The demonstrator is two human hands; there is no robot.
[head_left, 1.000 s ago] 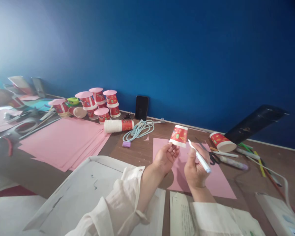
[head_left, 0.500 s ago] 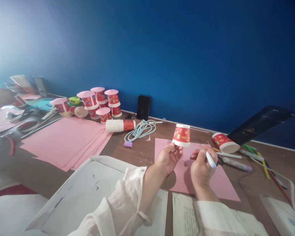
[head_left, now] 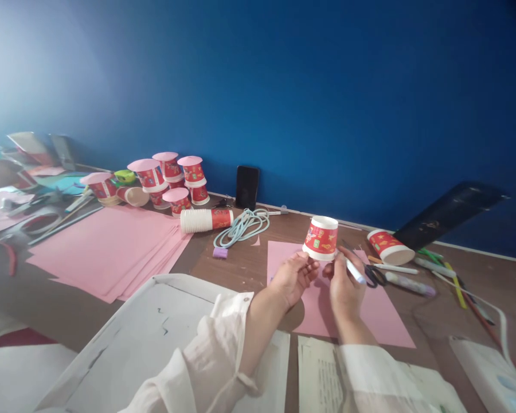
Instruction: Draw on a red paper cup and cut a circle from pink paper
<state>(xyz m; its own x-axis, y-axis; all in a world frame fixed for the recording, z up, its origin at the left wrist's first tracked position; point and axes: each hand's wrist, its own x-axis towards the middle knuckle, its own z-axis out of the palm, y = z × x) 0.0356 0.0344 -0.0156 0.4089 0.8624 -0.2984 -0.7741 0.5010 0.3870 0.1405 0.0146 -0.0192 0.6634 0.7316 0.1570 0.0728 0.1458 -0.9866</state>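
Upside down above the pink sheet, a red and white paper cup (head_left: 321,238) is gripped at its rim by my left hand (head_left: 293,279). My right hand (head_left: 345,287) has a white marker (head_left: 355,271) with a pale blue end tucked in its closed fingers, and its fingertips touch or nearly touch the cup's right rim. Beneath both hands lies the pink paper sheet (head_left: 382,321). Black-handled scissors (head_left: 374,276) rest just right of my right hand, partly hidden by it.
Red cups with pink paper discs (head_left: 146,165) stand at the back left, beside a lying cup stack (head_left: 198,220) and a coiled pale blue cable (head_left: 241,229). Pink sheets (head_left: 103,246) are piled at left. A phone (head_left: 246,186) leans on the wall; another cup (head_left: 389,246) lies right.
The cup has tilted, so its white base now shows on top. My right hand has moved left and up to the cup's rim with the marker, uncovering more of the scissors.
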